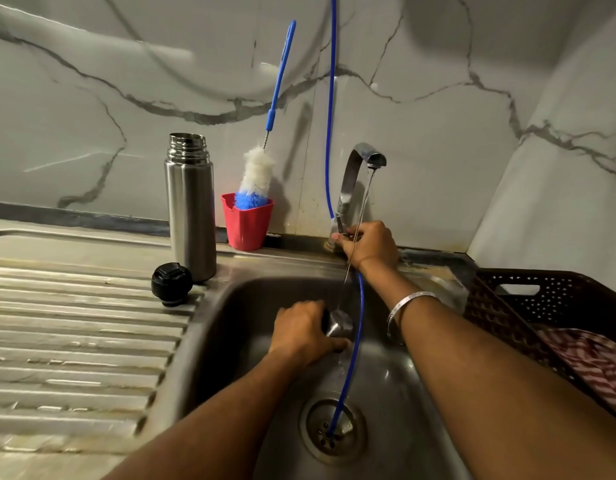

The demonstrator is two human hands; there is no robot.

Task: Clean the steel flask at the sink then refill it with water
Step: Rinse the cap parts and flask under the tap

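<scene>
The steel flask [190,206] stands upright and uncapped on the drainboard, left of the sink [237,306]. Its black stopper [171,284] lies in front of it. Over the basin my left hand [304,332] grips a small steel cup lid [339,325] under the thin stream of water falling from the tap [360,168]. At the tap's base my right hand [370,245] holds the tap handle. A bottle brush [256,178] with a blue handle stands in a red cup [247,225] beside the flask.
A thin blue hose [330,109] hangs down the marble wall and runs into the drain [332,431]. A dark plastic crate [541,306] holding a red-and-white checked cloth [590,365] sits right of the sink. The ribbed drainboard [74,341] stretches to the left.
</scene>
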